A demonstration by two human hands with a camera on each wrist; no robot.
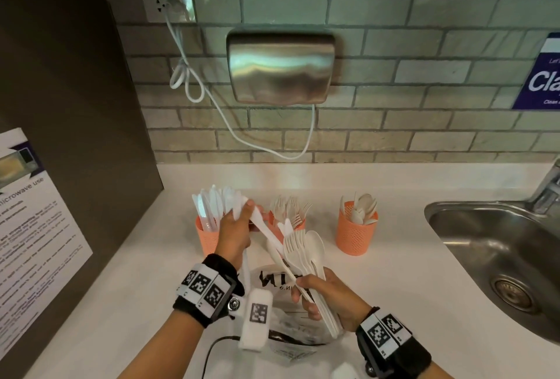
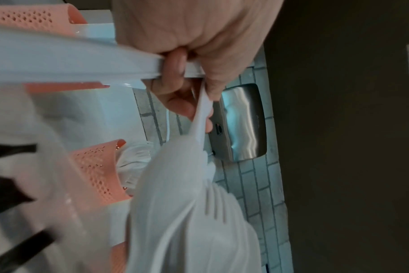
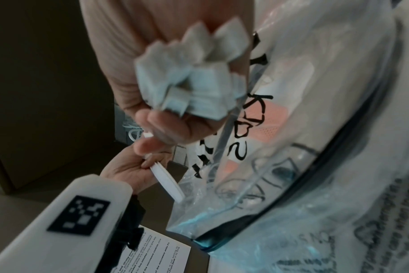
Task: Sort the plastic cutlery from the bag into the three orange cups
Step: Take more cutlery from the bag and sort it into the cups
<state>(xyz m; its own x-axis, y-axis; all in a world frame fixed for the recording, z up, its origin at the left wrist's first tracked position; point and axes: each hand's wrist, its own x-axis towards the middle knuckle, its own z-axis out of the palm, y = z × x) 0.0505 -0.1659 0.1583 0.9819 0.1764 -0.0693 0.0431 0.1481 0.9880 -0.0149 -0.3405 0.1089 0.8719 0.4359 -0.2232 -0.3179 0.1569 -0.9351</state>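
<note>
Orange middle cup half hidden — left hand pinching knives.

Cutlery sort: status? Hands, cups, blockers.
Left hand grips white knives beside knife cup. Right hand holds mixed bundle of forks and spoons over the bag. Fork cup partly hidden; spoon cup unobstructed.

paper notice: "microwave use" | blue sign: "Cla", cut off
</note>
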